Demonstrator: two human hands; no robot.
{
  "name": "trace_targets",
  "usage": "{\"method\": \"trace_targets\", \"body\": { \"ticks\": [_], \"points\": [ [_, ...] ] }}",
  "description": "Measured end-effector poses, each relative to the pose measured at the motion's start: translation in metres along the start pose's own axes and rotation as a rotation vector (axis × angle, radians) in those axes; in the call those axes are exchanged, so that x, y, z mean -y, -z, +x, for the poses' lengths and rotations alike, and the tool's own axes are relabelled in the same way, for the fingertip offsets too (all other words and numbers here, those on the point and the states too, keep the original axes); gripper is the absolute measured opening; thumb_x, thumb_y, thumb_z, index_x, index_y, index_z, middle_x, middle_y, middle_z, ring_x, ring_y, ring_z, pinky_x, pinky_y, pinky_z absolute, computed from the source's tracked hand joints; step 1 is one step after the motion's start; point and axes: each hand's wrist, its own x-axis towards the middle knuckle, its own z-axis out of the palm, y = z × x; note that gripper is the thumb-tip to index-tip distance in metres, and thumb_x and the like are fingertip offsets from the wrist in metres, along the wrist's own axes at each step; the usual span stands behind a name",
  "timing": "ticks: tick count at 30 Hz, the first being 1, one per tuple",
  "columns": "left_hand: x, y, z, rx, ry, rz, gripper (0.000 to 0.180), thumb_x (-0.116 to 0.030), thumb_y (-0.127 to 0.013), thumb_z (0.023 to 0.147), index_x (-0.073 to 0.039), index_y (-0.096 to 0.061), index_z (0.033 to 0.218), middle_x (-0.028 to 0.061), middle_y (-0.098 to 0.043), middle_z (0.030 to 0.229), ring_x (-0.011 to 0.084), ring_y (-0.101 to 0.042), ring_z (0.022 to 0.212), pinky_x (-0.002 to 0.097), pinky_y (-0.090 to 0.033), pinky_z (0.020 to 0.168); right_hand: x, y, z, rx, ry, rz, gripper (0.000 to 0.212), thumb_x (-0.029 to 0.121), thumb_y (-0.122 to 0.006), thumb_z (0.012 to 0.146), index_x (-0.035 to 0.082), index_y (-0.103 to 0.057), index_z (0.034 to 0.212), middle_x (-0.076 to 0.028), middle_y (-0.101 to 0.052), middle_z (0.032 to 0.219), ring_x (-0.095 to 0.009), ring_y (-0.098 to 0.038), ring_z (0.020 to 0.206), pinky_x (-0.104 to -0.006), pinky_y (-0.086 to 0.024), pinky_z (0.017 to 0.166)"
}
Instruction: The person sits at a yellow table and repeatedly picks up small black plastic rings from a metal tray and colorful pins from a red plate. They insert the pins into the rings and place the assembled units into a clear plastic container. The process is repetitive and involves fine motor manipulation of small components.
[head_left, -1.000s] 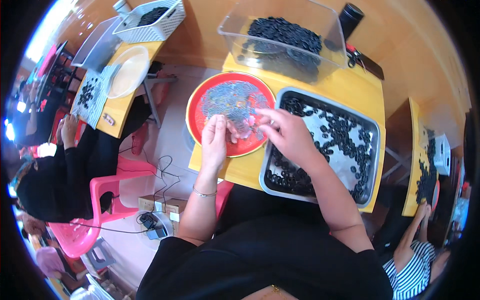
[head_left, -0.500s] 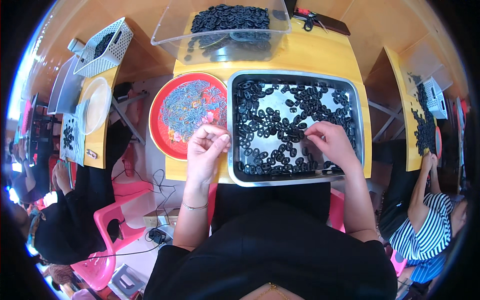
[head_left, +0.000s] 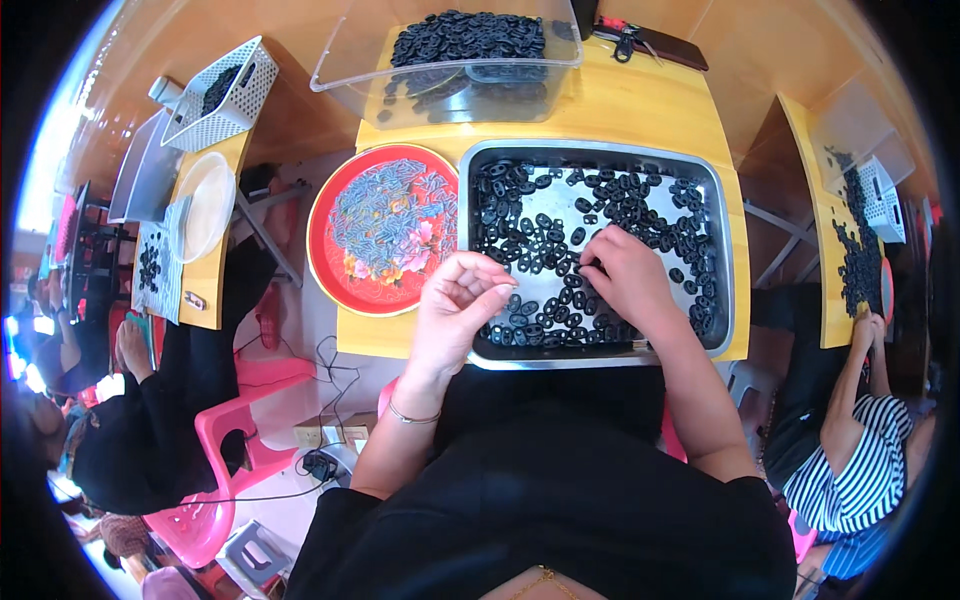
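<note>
My left hand point(head_left: 462, 308) is over the metal tray's left rim, thumb and fingertips pinched together; whatever is between them is too small to make out. Over the middle of the tray, my right hand point(head_left: 628, 280) has its fingers drawn together, fingertips down at the black pieces and partly hidden. Small black oval pieces point(head_left: 640, 205), many with two holes, lie scattered in the rectangular metal tray point(head_left: 560, 361). To its left is a round red tray point(head_left: 322, 245) with a flower print, holding a heap of small grey pin-like parts point(head_left: 385, 215).
A clear plastic bin point(head_left: 350, 88) of black pieces stands at the far side of the yellow table point(head_left: 650, 110). Scissors point(head_left: 626, 42) lie beside a dark case. Side tables hold white baskets point(head_left: 245, 98), and other people sit at both sides.
My left hand has moved right, from between the two trays onto the metal tray's left side. My right hand has shifted slightly left and up among the black pieces. The view has shifted a little.
</note>
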Motion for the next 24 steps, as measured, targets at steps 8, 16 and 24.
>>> {"method": "trace_targets", "body": {
  "ticks": [8, 16, 24],
  "points": [
    [0.009, -0.013, -0.001, 0.046, 0.021, -0.031, 0.018, 0.006, -0.058, 0.079, -0.004, -0.052, 0.093, 0.0045, -0.06, 0.086, 0.0093, -0.057, 0.081, 0.0217, -0.045, 0.073, 0.03, 0.008, -0.014, -0.049, -0.199, 0.794, 0.007, 0.001, -0.06, 0.075, 0.001, -0.055, 0.08, -0.007, -0.06, 0.077, -0.017, -0.062, 0.066, -0.0272, -0.051, 0.061],
    [0.005, -0.025, -0.001, 0.076, 0.017, -0.057, 0.021, 0.008, -0.058, 0.077, -0.004, -0.051, 0.092, 0.0043, -0.059, 0.087, 0.0106, -0.058, 0.083, 0.0232, -0.045, 0.076, 0.056, 0.018, -0.017, -0.184, 0.001, 0.777, 0.018, -0.003, -0.059, 0.076, 0.004, -0.065, 0.092, -0.006, -0.055, 0.082, -0.014, -0.057, 0.074, -0.0235, -0.047, 0.064],
    [0.01, -0.023, 0.0, 0.041, -0.021, -0.05, 0.02, 0.007, -0.06, 0.078, -0.004, -0.051, 0.092, 0.0039, -0.06, 0.086, 0.0089, -0.058, 0.082, 0.0228, -0.046, 0.077, 0.06, 0.016, -0.019, -0.125, -0.054, 0.993, 0.02, -0.006, -0.058, 0.078, 0.001, -0.061, 0.096, -0.007, -0.057, 0.087, -0.012, -0.058, 0.079, -0.0229, -0.048, 0.069]
  ]
}}
